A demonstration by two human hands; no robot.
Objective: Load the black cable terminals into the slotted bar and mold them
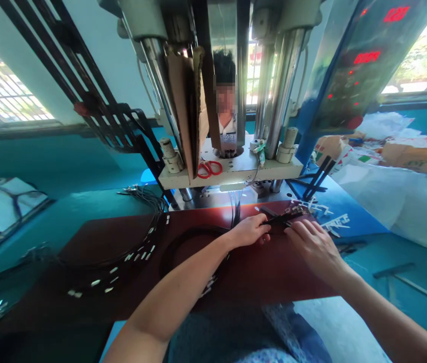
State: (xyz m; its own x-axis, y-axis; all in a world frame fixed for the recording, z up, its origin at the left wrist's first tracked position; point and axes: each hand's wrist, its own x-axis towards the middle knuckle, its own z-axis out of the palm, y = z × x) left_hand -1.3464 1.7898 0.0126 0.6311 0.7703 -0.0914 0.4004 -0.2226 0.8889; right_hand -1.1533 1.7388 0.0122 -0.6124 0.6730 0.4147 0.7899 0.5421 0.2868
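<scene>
My left hand (250,231) is closed around a bundle of black cables (279,218) at the front of the press. The cables stretch from its fingers toward the right, and their far ends lie by a small heap of connector pieces (297,209). Just right of it, my right hand (314,244) has its fingers bent and pressed together beside the same bundle. What its fingertips hold is hidden. Thin black wires (235,206) run down from the press onto the brown tabletop (266,275). A dark cable loop (177,239) curves left of my left forearm.
Ahead stands a press with a pale plate (236,174) and steel columns; red-handled scissors (209,169) rest on it. Cables with white tags (147,249) spread at left. White plastic sprues (334,222) lie at right, below a control panel (353,65). A person (225,111) is behind the press.
</scene>
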